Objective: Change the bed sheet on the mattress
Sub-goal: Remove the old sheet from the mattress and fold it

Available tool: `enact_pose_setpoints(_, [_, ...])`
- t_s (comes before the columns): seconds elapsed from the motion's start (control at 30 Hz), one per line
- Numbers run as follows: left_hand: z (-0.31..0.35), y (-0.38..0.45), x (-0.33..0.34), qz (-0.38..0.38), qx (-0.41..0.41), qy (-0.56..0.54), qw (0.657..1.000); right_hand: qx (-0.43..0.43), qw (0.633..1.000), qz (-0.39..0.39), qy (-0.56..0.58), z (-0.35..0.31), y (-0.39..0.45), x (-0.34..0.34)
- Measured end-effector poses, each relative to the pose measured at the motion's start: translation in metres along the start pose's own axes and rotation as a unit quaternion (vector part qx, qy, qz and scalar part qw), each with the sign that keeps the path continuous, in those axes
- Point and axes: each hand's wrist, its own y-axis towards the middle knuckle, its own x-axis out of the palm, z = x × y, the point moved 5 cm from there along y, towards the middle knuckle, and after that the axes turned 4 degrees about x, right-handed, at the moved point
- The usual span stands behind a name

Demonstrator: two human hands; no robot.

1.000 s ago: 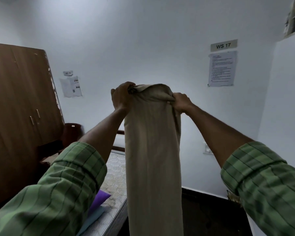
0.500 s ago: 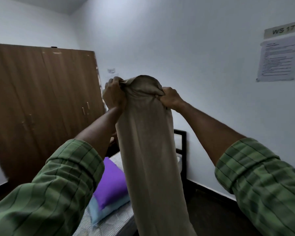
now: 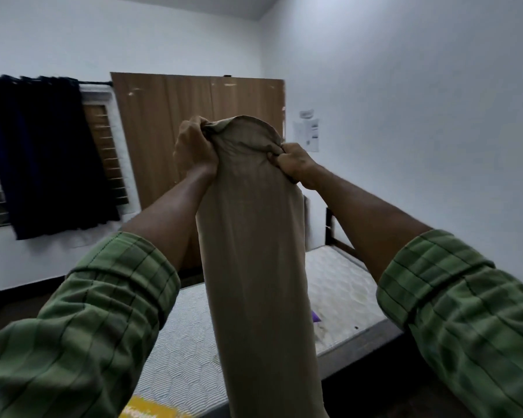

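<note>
Person stands at the bed, both arms raised, holding a long beige fabric bed sheet [image 3: 254,251] up in front of them. Left hand [image 3: 195,147] grips the bunched top edge of the sheet on its left side, fingers curled tight into the cloth. Right hand [image 3: 293,164] grips the top edge on the sheet's right side, thumb and fingers pinching a fold. Hands are apart, with the gathered top of the sheet humped between them. Sheet hangs straight down as a narrow folded column, lower end running out of view at the bottom.

Below and behind the sheet lies the bare white quilted mattress [image 3: 191,351], uncovered on both sides of the sheet. Dark bed frame edge [image 3: 360,351] runs along the mattress side right of the sheet; a dark headboard post [image 3: 329,226] stands right of the sheet at the far end. Small purple bit [image 3: 315,317] shows on the mattress just right of the sheet, too little visible to identify. Yellow label patch [image 3: 147,410] sits on the mattress left of the sheet, near the bottom.

Both rolled green checked sleeves [image 3: 112,297] are pushed up the forearms. Behind the sheet is a brown wooden wardrobe [image 3: 169,122]; left of that, a dark blue curtain [image 3: 46,155] over a window. White papers [image 3: 308,134] are stuck on the wall right of the wardrobe.
</note>
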Motion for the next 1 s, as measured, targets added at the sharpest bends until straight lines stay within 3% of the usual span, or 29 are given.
enact_pose_setpoints(0.2, [-0.054, 0.037, -0.020, -0.001, 0.020, 0.013, 1.000, -0.067, 0.998, 0.006, -0.006, -0.031, 0.038, 0.060])
enact_pose_setpoints(0.33, [-0.103, 0.062, -0.009, -0.065, 0.034, 0.031, 0.997, -0.071, 0.997, 0.025, -0.028, -0.031, 0.069, 0.099])
enact_pose_setpoints(0.5, [-0.155, 0.077, 0.017, -0.160, 0.068, 0.055, 0.983, -0.025, 1.000, -0.004, -0.003, -0.024, 0.107, 0.149])
enact_pose_setpoints(0.7, [-0.228, 0.082, 0.063, -0.269, 0.105, 0.124, 0.949, -0.010, 1.000, -0.011, -0.027, -0.011, 0.155, 0.217])
enact_pose_setpoints(1.0, [-0.321, 0.084, 0.149, -0.342, 0.211, 0.259, 0.878, 0.008, 0.998, -0.030, -0.054, 0.038, 0.258, 0.313])
